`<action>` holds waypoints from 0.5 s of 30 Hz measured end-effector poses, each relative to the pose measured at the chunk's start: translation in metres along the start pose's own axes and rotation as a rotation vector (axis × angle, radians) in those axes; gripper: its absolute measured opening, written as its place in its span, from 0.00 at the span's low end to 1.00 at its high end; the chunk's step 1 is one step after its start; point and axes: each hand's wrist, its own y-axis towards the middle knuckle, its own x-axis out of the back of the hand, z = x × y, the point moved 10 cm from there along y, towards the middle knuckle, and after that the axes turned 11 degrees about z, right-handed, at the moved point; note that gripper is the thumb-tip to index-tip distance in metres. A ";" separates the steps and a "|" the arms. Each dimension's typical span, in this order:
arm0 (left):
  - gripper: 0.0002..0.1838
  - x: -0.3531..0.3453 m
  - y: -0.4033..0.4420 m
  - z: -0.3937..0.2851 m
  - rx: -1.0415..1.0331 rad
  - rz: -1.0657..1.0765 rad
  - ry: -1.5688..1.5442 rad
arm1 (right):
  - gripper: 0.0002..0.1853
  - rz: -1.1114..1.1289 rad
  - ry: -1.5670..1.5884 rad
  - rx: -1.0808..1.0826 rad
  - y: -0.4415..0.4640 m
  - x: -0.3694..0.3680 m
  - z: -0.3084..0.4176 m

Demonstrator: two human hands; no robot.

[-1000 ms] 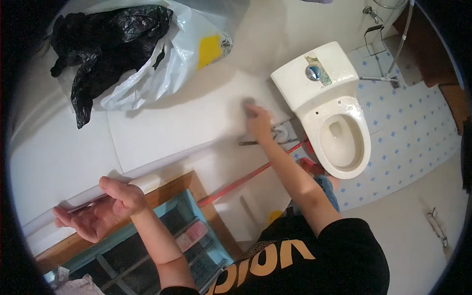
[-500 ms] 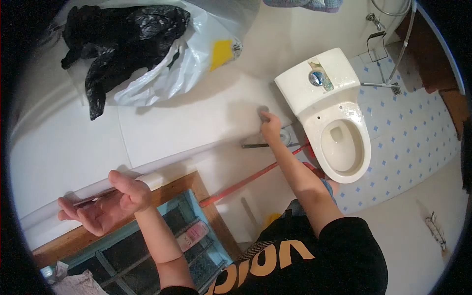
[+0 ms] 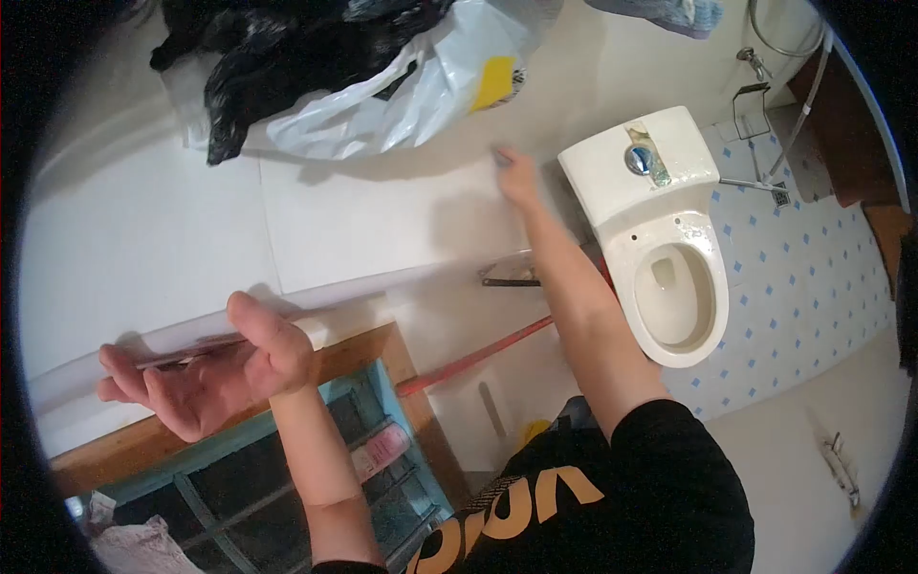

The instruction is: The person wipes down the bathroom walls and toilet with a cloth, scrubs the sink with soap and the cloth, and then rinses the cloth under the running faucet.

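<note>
My right hand (image 3: 519,179) is closed, with a small grey thing (image 3: 501,156) at its fingertips. It touches or almost touches the white wall panel (image 3: 363,225), left of the toilet tank. What the grey thing is cannot be made out. My left hand (image 3: 215,383) is palm up, fingers apart and slightly bent, beside the ledge (image 3: 344,323) above the window frame. A thin pinkish strip shows along its fingers; whether the hand touches it is unclear.
A white toilet (image 3: 636,172) stands at the right. A white plastic bag (image 3: 411,105) and a black bag (image 3: 316,53) are at the upper left. A red pole (image 3: 478,354) slants below my right arm. A pink-labelled item (image 3: 382,448) lies by the window.
My right hand has moved up along the white panel, towards the bags, with the grey thing at its fingertips. The view has shifted slightly; my left hand keeps its pose by the ledge.
</note>
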 end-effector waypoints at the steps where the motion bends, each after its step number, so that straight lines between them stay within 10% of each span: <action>1: 0.35 -0.001 0.001 -0.003 -0.043 0.035 0.004 | 0.22 -0.002 -0.171 -0.089 -0.019 0.010 -0.030; 5: 0.37 0.000 0.000 0.001 -0.075 0.040 0.056 | 0.24 0.036 -0.167 -0.357 -0.104 0.039 -0.086; 15: 0.31 0.002 0.002 0.000 -0.050 -0.072 -0.047 | 0.23 0.168 0.083 -0.155 -0.158 0.050 0.088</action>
